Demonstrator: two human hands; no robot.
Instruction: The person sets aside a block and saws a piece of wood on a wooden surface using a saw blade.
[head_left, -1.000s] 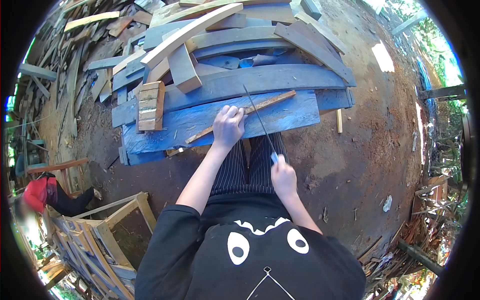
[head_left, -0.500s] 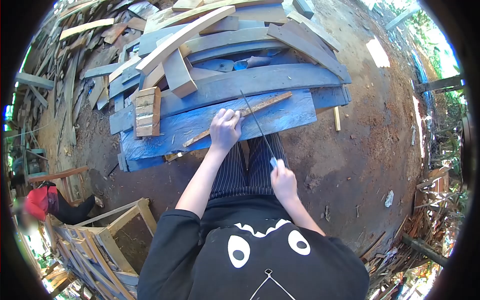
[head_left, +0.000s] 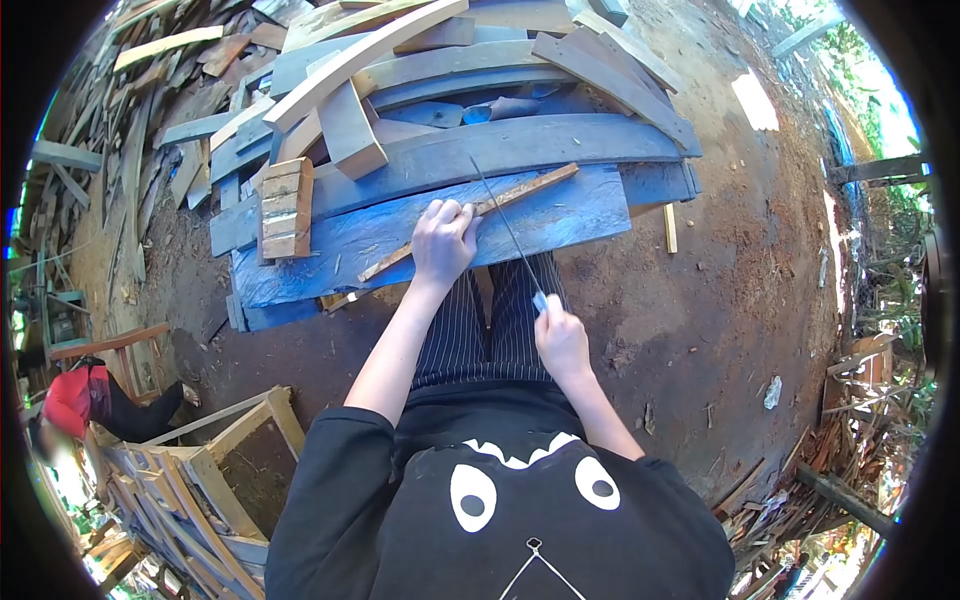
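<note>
My left hand [head_left: 443,242] is closed over a narrow wooden strip [head_left: 535,184], pressing it on a wide bluish board [head_left: 590,205]. In my right hand [head_left: 562,340], just in front of my thighs, is the pale blue handle of a handsaw [head_left: 512,238]. Its long thin blade shows almost edge-on and crosses the strip a little right of my left hand. The blade's tip points away from me over the boards behind. Whether the blade has cut into the strip is too small to tell. A stacked block of wood [head_left: 287,210] lies at the board's left end.
Loose planks [head_left: 520,145] are piled beyond the board. Scrap wood [head_left: 130,110] heaps up at the far left. A wooden frame [head_left: 225,470] stands at the lower left, near another person in red [head_left: 78,400]. Bare dirt ground [head_left: 740,300] lies to the right.
The whole view has shifted slightly, so the bench sits higher in the picture. My right hand and the saw have slid a little forward across the strip; my left hand keeps its place.
</note>
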